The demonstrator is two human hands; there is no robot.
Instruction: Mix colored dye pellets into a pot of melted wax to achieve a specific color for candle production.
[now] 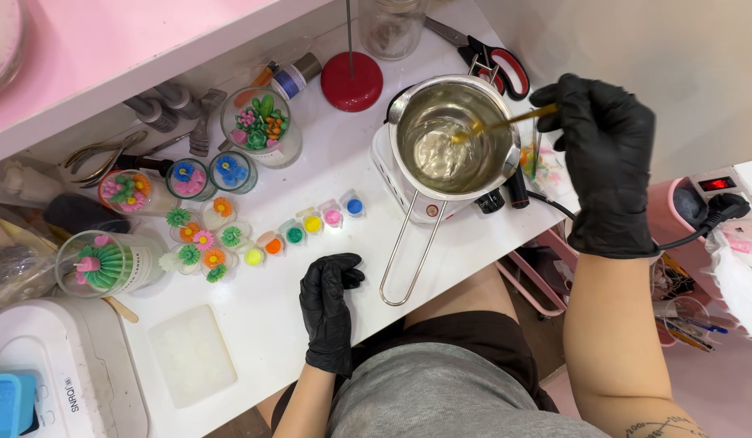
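A black-gloved right hand (605, 154) pinches a gold stirring stick (506, 122), its tip dipped into clear liquid in a steel pouring pot (453, 138) sitting on a small white heater (392, 180). The left hand (327, 312), fingers loosely curled and holding nothing, rests on the white table (270, 324) near small colour pots (311, 224).

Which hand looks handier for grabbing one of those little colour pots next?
Probably the left hand: it rests empty on the table, just below the row of colour pots. The right hand holds a stick in the metal pot.
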